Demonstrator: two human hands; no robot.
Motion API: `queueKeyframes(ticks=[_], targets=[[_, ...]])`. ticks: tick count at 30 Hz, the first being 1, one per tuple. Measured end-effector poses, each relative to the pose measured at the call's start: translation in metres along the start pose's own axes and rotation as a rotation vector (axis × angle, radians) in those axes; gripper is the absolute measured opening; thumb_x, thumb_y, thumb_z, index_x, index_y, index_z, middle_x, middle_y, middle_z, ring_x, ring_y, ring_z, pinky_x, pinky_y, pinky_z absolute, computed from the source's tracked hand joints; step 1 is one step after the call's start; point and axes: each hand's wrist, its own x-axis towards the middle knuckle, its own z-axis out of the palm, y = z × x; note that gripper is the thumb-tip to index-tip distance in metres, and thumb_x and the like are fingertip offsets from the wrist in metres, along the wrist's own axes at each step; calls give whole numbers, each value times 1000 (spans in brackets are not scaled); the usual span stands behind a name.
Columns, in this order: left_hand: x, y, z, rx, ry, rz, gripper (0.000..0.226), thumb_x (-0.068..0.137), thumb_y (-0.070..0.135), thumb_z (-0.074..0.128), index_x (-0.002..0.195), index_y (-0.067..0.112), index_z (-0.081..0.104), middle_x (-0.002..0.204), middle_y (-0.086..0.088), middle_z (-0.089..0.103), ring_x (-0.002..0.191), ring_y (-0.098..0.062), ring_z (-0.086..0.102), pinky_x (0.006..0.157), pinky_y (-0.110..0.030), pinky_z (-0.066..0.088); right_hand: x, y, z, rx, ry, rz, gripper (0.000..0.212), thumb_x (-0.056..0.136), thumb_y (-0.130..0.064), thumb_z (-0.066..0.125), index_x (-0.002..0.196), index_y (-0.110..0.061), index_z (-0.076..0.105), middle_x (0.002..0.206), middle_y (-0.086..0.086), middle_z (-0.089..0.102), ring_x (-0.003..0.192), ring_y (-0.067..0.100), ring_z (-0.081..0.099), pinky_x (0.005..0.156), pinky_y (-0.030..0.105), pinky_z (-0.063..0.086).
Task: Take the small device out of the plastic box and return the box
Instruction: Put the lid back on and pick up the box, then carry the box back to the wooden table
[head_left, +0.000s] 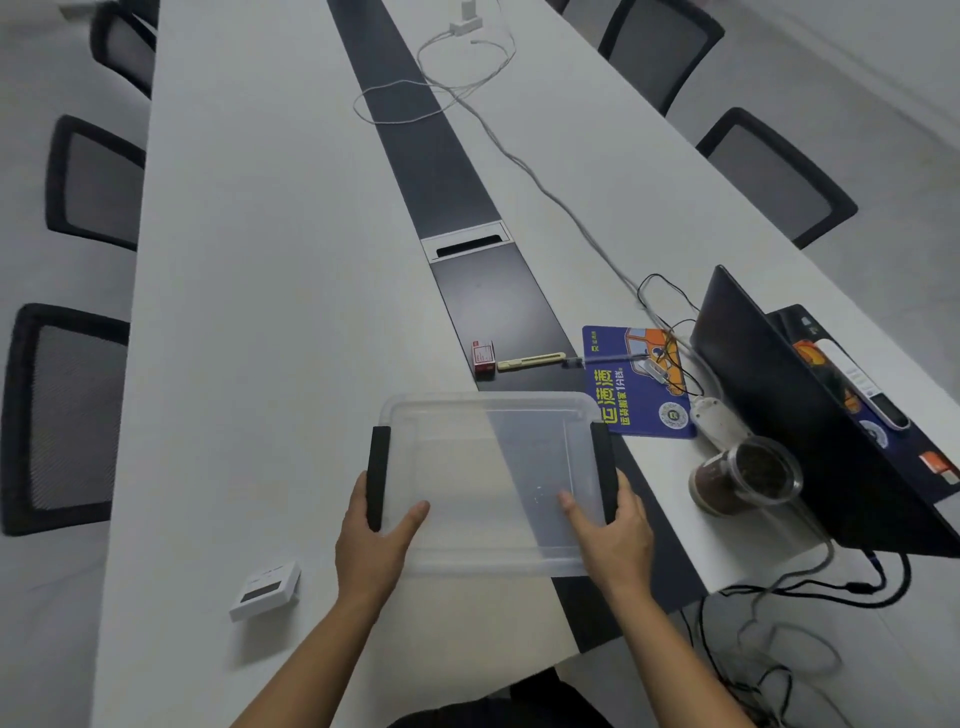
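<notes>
A clear plastic box (488, 415) with black side clips sits low over the table's near middle, its lid on and nothing visible inside. My left hand (374, 540) grips its left edge at the black clip, thumb on the lid. My right hand (613, 535) grips the right edge at the other clip, thumb on top too. The small device (266, 590), a white square unit with a dark screen, lies on the white table (249, 312) to the left of my left hand, apart from the box.
A jar with a dark filling (743, 475) stands just right of the box. A blue mouse pad (636, 382), a laptop (810, 410), a white power strip (719, 418) and tangled cables crowd the right. A red small box (483, 356) and a cutter (530, 361) lie beyond. Chairs line both sides.
</notes>
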Motion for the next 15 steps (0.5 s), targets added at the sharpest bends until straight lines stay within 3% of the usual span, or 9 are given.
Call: queueKeyframes(ticks=[4,7,11,15], targets=[[-8,13,-8,-181,143,-53,65,89,34,72,148,22,47,142,-3,57,130,-25,54,110,-44,43,1,-12,-4,104,-64,-48,95,76,-60,71,153,-22,29,147,6,46,130,27,49,103,50,45],[-21,27,-23,-256,252,-35,58,93,26,68,148,19,48,141,4,56,133,-18,51,113,-36,38,1,-30,-9,176,-124,-122,98,70,-69,65,151,-26,32,146,3,49,129,25,51,104,50,45],[-48,38,-46,-223,335,19,61,96,18,64,152,22,41,145,13,46,134,-4,40,111,-24,29,-2,-60,-8,236,-214,-245,96,71,-61,63,153,-20,32,152,5,43,138,26,42,104,37,36],[-86,33,-77,-217,503,35,67,96,22,64,156,23,34,153,16,38,141,-3,33,115,-24,24,-23,-90,5,306,-364,-347,102,64,-67,63,152,-26,32,149,0,46,132,19,47,105,35,39]])
